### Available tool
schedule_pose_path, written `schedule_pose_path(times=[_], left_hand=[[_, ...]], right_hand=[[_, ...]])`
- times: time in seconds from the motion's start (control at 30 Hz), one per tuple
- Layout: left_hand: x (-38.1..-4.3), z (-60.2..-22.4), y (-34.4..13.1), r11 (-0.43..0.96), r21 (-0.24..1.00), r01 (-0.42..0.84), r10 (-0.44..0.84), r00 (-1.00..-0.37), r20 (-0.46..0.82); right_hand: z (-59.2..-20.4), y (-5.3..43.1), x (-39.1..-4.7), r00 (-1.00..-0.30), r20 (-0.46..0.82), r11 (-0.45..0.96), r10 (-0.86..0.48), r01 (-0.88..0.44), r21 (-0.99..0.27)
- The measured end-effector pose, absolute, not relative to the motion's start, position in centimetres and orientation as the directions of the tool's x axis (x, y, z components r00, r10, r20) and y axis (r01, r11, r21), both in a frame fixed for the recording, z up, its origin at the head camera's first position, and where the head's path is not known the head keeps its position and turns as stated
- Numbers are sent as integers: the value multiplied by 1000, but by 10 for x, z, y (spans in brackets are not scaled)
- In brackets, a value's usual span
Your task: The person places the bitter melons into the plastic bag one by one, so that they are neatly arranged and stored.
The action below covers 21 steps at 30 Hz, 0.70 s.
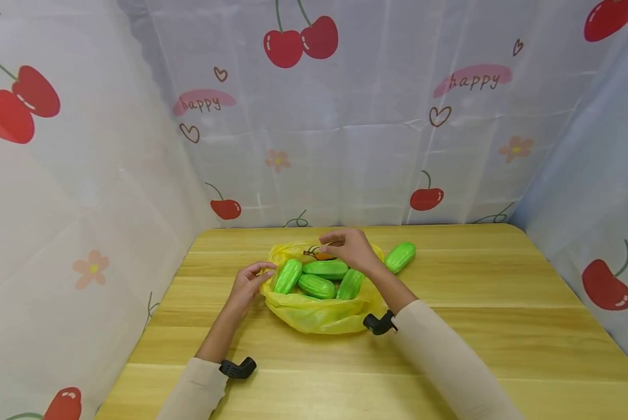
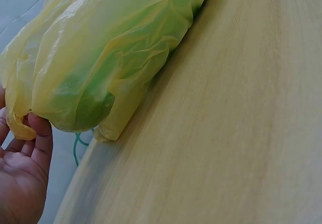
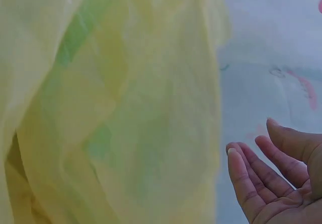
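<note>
A yellow plastic bag (image 1: pixel 321 318) lies wide open on the table, with several ridged green cucumber-like vegetables (image 1: pixel 316 286) inside. At the bag's left rim, my left hand (image 1: pixel 247 284) pinches the thin plastic; the left wrist view shows the fingers (image 2: pixel 43 141) at a bunched fold. My right hand (image 1: pixel 352 249) hovers over the far rim, fingers loosely bent and holding nothing, as the right wrist view confirms. Just below it, by the far side of the bag's mouth, is a small orange-and-black thing (image 1: pixel 321 255), partly hidden and too small to identify.
Another green vegetable (image 1: pixel 400 257) lies on the wooden table (image 1: pixel 477 326) outside the bag, to its right. White curtains (image 1: pixel 356 146) printed with cherries and hearts enclose the table at the back and both sides.
</note>
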<state>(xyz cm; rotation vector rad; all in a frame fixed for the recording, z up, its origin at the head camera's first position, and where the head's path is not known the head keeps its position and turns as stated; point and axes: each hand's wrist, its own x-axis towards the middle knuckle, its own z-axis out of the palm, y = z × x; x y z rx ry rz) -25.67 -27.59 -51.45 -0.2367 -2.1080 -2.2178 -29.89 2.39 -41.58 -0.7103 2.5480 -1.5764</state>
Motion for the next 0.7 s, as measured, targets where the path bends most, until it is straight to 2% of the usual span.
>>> schedule_pose_path(times=[0.33,0.7], left_hand=[[-258,-516,-276,-47,987,154,47,-987,157],[-258,-516,-277,-43,990,137,65,-988,139]], right_hand=[[-401,77,-292,-933,222,325,-283,-311,-893],[-413,132,-294,-948,263,316,-179,-308,-897]])
